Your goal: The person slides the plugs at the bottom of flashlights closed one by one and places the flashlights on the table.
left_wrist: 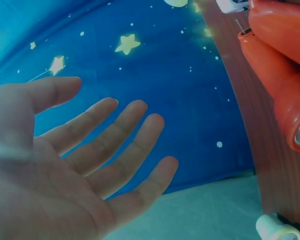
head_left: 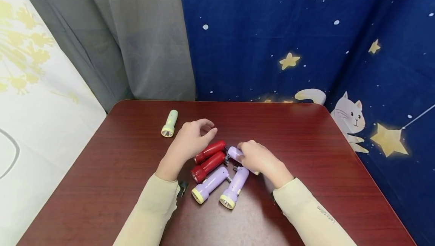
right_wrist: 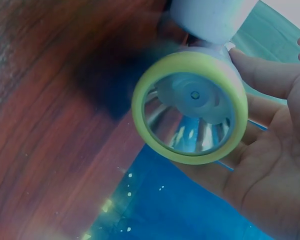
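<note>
My right hand (head_left: 257, 158) holds a purple flashlight (head_left: 234, 153), thumb on one side and fingers on the other. In the right wrist view this flashlight's yellow-rimmed lens (right_wrist: 195, 95) faces the camera. My left hand (head_left: 191, 138) is raised beside two red flashlights (head_left: 209, 152), its fingers spread and holding nothing in the left wrist view. Below the red pair lie two more purple flashlights with yellow heads, one (head_left: 211, 184) to the left and one (head_left: 235, 187) to the right. Dark prongs stick out near the tail ends of several flashlights.
A light green flashlight (head_left: 170, 122) lies apart at the far left of the dark red-brown table (head_left: 289, 125). Grey and blue star-patterned curtains (head_left: 244, 49) hang right behind the table's back edge. A white patterned cloth (head_left: 44, 106) is on the left.
</note>
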Demonstrator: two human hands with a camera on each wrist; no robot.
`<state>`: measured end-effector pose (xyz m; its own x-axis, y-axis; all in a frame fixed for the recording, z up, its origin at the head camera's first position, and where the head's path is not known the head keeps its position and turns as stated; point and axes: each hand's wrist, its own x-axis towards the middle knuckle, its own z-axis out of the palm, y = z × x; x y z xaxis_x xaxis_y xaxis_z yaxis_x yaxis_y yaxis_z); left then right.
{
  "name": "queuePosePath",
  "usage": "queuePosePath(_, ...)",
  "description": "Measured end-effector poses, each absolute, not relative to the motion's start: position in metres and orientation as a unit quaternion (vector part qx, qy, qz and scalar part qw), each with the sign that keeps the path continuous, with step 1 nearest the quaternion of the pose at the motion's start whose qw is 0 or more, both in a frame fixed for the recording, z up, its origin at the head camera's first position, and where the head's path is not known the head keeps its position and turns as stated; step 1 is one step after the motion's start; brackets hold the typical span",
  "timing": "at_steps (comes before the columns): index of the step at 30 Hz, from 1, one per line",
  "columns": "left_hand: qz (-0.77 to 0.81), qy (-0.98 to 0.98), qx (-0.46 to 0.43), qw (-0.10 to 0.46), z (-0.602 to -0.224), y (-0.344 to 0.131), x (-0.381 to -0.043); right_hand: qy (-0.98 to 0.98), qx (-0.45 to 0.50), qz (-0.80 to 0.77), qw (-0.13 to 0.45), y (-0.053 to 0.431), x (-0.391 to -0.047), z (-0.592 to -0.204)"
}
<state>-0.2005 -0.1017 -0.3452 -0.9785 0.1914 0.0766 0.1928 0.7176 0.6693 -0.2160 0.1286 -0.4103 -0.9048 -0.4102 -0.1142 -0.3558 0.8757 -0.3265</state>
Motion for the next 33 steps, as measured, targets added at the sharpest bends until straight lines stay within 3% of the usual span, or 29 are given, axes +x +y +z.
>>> queuePosePath(13, -0.36, -0.927, -0.105, -0.004, -0.346, -0.098, -0.194, 0.966, -0.192, -0.165, 0.047, 0.133, -0.217, -0.393)
queuePosePath(28, -0.388, -0.909, -0.148, -0.017, -0.346, -0.076, -0.17, 0.941, -0.147, -0.293, -0.087, 0.124, -0.205, -0.373)
queuePosePath(33, -0.406, -0.903, -0.14, -0.024, -0.347, -0.067, -0.164, 0.925, -0.152, -0.331, -0.106, 0.12, -0.199, -0.367)
